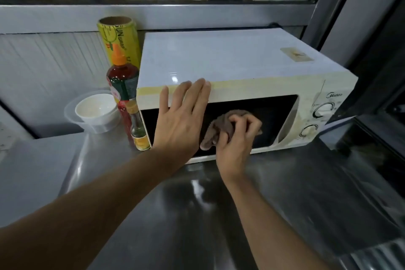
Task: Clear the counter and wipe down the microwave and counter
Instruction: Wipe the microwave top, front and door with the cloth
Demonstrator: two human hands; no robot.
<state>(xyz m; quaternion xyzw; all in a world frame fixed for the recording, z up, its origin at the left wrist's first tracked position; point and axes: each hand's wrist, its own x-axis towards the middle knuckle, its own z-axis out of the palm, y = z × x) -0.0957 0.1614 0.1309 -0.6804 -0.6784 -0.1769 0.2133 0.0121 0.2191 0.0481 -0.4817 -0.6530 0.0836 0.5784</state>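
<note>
Steel surface point(274, 204) fills the lower frame, reflective, both forearms reaching across it from the near edge. White microwave point(230, 68) sits on it at centre, door closed, dark window facing the person, two dials on the panel well to the right of the right fingers.

Left arm comes in from lower left, extended diagonally up. Left hand point(182, 116) lies flat against the microwave front, palm on the left part of the dark window, fingers point(198, 92) straight and spread, released, tips over the top front edge of the microwave. Thumb points up along the left side of the door. Grasping nothing.

Right arm comes in from lower right, wrist bent up. Right hand point(236, 138) is pressed to the door window just right of the left hand, fingers curled and bunched round a brownish cloth point(221, 127), grasping it. Cloth is crumpled, touching the glass, spilling out left and below the right fingers, a fold showing above the knuckles.

Left of the left fingers, just beside the microwave's left side: yellow roll of cling wrap point(119, 39) upright at the back, red sauce bottle point(122, 81) with orange cap in front of it, small clear bottle point(137, 125) with yellow label nearest. Further left, white bowl point(96, 108) nested in a clear plastic container point(72, 114).
</note>
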